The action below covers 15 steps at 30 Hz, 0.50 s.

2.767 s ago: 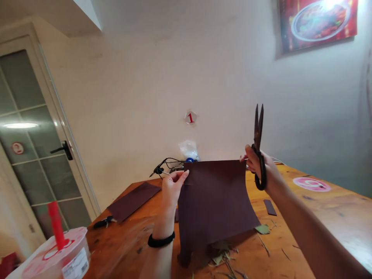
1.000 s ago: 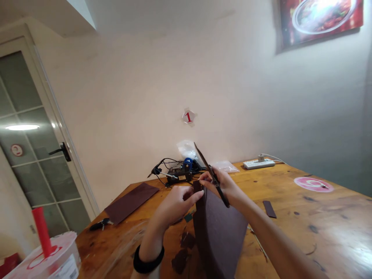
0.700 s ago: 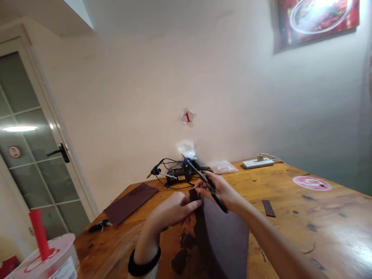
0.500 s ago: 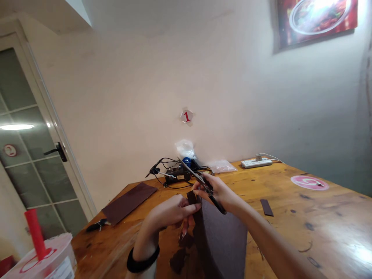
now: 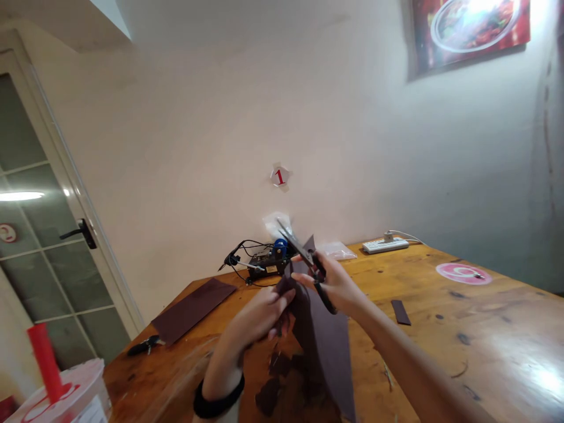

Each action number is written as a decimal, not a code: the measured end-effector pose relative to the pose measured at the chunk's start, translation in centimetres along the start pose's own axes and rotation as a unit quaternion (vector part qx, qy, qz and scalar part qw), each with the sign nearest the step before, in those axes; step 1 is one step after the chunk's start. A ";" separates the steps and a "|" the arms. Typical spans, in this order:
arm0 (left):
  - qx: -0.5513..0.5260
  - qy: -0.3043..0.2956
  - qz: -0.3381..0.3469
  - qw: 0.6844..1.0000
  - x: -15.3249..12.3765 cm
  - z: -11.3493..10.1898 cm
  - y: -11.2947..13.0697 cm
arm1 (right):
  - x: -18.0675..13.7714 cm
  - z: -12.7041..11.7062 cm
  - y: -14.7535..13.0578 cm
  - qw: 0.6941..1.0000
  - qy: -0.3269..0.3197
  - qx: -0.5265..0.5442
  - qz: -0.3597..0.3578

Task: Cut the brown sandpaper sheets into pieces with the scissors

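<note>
My right hand (image 5: 337,281) is closed around the black handles of a pair of scissors (image 5: 296,242). The blades point up and to the left, their tips slightly apart. In my left hand (image 5: 269,312), thumb and fingers pinch the upper edge of a dark brown sheet (image 5: 324,341). It hangs bent below both hands, its lower part near the wooden table (image 5: 423,358). A corner of the sheet stands up behind the scissors. Several irregular brown scraps (image 5: 268,396) lie beneath my left hand.
Another brown sheet (image 5: 194,308) and keys (image 5: 144,345) lie at left. A black device with cables (image 5: 267,265) and a power strip (image 5: 385,245) stand along the wall. A small brown strip (image 5: 400,312) rests at right. A tub with a red handle (image 5: 81,382) stands front left.
The brown sheet has been lifted and turned, and its corner now shows behind the scissors. My right hand with the scissors has moved slightly up. The whole view has shifted a little.
</note>
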<state>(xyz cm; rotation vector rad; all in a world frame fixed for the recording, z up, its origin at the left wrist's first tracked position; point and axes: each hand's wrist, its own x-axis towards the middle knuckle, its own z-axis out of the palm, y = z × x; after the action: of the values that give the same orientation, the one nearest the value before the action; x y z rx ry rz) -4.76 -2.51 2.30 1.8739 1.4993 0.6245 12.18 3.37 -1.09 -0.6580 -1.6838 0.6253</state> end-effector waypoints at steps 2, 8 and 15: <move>-0.021 0.038 -0.002 0.999 -0.2 -0.3 0.2 | 0.1 -0.7 -1.0 0.999 0.042 0.009 0.003; -0.182 0.157 0.084 0.967 0.2 -1.1 0.0 | -0.4 -2.2 -4.4 0.973 0.016 0.208 0.099; -0.260 0.309 0.162 0.901 1.6 -1.0 -1.3 | -1.6 -1.5 -6.4 0.868 -0.189 0.401 0.223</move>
<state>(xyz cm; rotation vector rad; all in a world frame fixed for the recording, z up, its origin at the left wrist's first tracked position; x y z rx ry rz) -6.00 -0.58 1.98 1.5631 1.1839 1.7201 13.29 -2.12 2.61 -0.3071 -1.4136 1.7618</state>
